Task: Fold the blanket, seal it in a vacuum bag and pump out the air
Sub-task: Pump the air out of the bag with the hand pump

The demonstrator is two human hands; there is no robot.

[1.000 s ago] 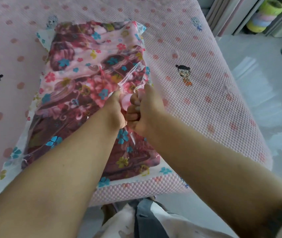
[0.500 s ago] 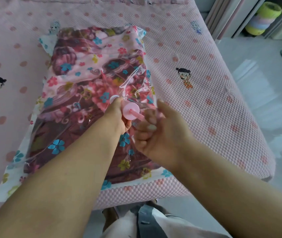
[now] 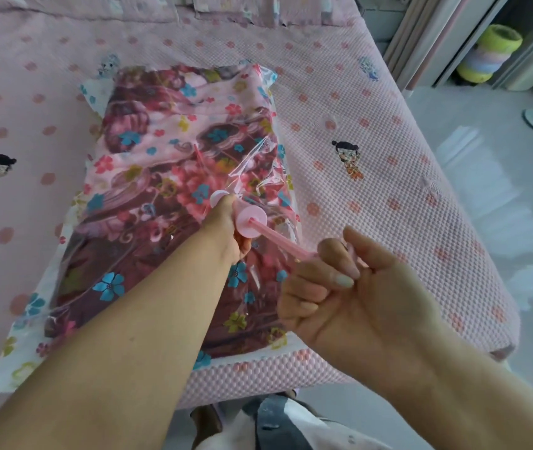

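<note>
Fingers (image 3: 320,280) of the right hand (image 3: 356,297) are curled round the handle end of the thin pink plastic plunger rod (image 3: 278,240), rod drawn well out of the pump body; left hand (image 3: 226,228) grips the pink plastic hand pump barrel (image 3: 248,219), its fingers wrapped round it just below the round end cap, holding it down on the bag. Step in hand, by my read: pumping out the air, at the top of an out-stroke. Folding and sealing look done. Next move calls for pushing the rod back in along its axis while the left hand keeps the barrel square and pressed on the valve; the valve itself is hidden under the hand, so the seal there can't be checked. Clear plastic vacuum bag (image 3: 268,177) lies flat on the pink dotted bed cover (image 3: 372,196), near the bed's front edge, and holds the folded floral blanket in pink and maroon (image 3: 148,177). Film is wrinkled and loose near the pump, so air likely remains. Bag's zip end can't be made out.
</note>
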